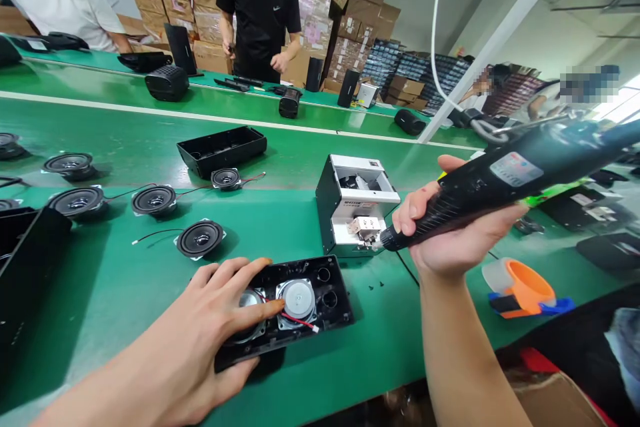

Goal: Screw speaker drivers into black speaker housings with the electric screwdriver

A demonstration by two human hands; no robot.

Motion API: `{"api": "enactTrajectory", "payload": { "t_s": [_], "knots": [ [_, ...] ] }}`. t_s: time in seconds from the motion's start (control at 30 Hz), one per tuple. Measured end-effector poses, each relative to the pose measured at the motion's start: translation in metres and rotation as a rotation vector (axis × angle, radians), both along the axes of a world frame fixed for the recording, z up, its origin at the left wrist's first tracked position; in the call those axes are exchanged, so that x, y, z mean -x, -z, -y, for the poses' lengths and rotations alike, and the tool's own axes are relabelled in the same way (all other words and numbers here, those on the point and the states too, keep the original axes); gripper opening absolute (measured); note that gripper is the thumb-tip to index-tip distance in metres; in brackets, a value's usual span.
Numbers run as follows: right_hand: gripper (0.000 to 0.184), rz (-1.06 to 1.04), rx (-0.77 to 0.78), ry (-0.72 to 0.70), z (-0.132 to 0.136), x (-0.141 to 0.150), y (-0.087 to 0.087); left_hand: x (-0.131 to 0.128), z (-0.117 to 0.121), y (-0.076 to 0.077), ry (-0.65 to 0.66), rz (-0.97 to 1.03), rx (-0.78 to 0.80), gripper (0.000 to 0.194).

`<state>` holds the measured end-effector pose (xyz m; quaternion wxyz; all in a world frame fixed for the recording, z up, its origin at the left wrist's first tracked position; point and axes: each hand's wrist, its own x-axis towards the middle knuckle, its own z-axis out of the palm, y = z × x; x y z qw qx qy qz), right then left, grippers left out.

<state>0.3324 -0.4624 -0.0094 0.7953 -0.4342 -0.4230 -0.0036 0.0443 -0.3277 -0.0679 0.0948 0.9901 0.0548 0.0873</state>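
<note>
My left hand (220,327) grips the near-left part of a black speaker housing (336,317), thumb below and fingers over its top. Inside the housing sit two round speaker drivers, magnets up; the right driver (299,298) shows fully, and a red wire with a white plug (315,329) lies across it. My fingers partly cover the left one. In my right hand (450,240) is a black electric screwdriver (470,183), its tip pointing left at the front of a white and black screw feeder (357,207). Whether the tip touches the feeder cannot be made out.
Several loose speaker drivers (200,239) lie on the green bench to the left, near another black housing (223,150). An orange tape dispenser (530,287) stands at right. Small screws (376,285) lie by the feeder. Across the conveyor stands a person in black (260,13).
</note>
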Motion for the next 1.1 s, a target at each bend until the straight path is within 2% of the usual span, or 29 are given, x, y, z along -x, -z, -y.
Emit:
{"api": "enactTrajectory", "payload": {
  "t_s": [0.2,0.4,0.53,0.63,0.8,1.0,1.1],
  "knots": [
    [0.069,-0.041,0.006,0.012,0.008,-0.003,0.001,0.0,-0.004,0.002,-0.004,-0.003,-0.027,0.067],
    [0.06,-0.059,-0.033,0.019,0.01,-0.007,-0.008,0.002,-0.001,0.001,-0.009,-0.012,-0.004,0.068],
    [0.06,-0.036,-0.055,0.045,0.008,-0.006,-0.015,0.002,0.003,-0.001,-0.063,0.003,0.016,0.067],
    [0.063,-0.016,-0.052,0.075,0.003,-0.006,-0.018,0.001,0.005,-0.002,-0.055,0.005,0.03,0.064],
    [0.065,0.005,-0.067,0.101,-0.009,-0.01,-0.013,0.001,0.005,-0.004,-0.055,0.001,0.032,0.063],
    [0.066,0.015,-0.046,0.054,-0.016,-0.01,-0.005,0.0,0.006,-0.008,-0.036,-0.041,0.053,0.058],
    [0.066,-0.001,-0.039,0.04,-0.015,-0.007,-0.004,0.0,0.009,-0.007,-0.081,-0.007,0.046,0.061]
  ]
}}
